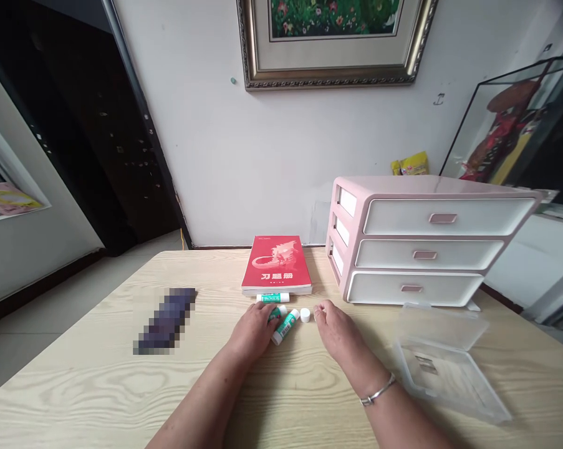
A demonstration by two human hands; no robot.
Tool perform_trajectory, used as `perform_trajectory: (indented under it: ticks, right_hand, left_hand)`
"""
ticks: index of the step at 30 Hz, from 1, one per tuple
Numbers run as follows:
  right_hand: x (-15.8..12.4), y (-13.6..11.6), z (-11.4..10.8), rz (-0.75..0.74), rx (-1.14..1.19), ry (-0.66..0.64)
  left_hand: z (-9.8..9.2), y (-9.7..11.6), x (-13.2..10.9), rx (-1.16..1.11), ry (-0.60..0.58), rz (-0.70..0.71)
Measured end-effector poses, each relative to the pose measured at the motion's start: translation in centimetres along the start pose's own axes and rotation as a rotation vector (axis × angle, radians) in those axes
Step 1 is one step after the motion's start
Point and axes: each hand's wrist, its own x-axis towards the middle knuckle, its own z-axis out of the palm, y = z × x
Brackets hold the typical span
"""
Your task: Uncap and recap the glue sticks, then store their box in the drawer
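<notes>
My left hand [253,330] rests on the wooden table [98,386] with its fingers on two green-and-white glue sticks [285,325] that lie side by side. A loose white cap [305,315] sits just right of them. My right hand [333,327] is beside that cap, fingertips curled near a second small white cap, with a bracelet on the wrist. A third glue stick [272,297] lies capped against the front edge of a red book [277,265].
A pink three-drawer organiser [426,240] stands at the right back, drawers closed. An open clear plastic case [442,358] lies in front of it. A blurred dark object [168,319] lies on the left. The wall with a framed picture is behind.
</notes>
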Motion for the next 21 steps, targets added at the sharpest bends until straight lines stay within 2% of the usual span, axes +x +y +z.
perform_trajectory:
  ticks: [4,9,21]
  right_hand:
    - [-0.3,-0.3,0.5,-0.071,-0.01,-0.017]
    - [-0.4,-0.7,0.5,-0.039,-0.012,-0.005]
    - [-0.3,-0.6,0.5,-0.061,-0.014,0.108]
  left_hand:
    - [-0.3,0.3,0.0,0.026,0.075,0.003]
    - [-0.7,-0.3,0.5,0.102,0.199,-0.074]
    - [-0.4,0.6,1.4,0.195,0.12,-0.111]
